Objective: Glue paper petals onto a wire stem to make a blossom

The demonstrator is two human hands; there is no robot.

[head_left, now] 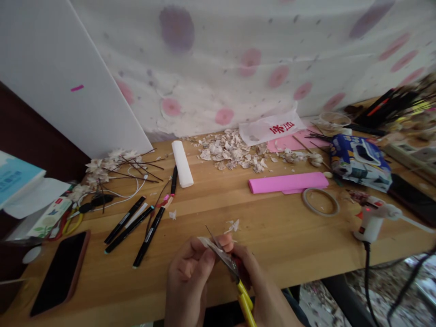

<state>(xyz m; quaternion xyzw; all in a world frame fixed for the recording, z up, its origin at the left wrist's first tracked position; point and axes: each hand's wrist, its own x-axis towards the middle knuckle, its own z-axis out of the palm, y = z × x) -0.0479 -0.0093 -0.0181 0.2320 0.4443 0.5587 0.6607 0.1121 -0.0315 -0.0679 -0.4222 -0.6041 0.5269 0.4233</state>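
Near the table's front edge, my left hand (190,277) pinches a small whitish scrap (204,241) between thumb and fingers. My right hand (257,277) is wrapped round a pair of yellow-handled scissors (243,297). The scissors' blades point up and to the left, slightly parted, right at the scrap by my left thumb. Whether the blades are cutting into it I cannot tell. Just beyond my fingertips, a few pale offcuts (233,225) lie on the wooden table (211,204).
A heap of dried pale petals (231,150) lies at the back. Rolled white paper (182,163), black markers (150,236) and a phone (61,272) are to the left. Pink crepe paper (288,182), a tape roll (320,202), a wipes pack (361,161) and a corded glue gun (373,220) sit right.
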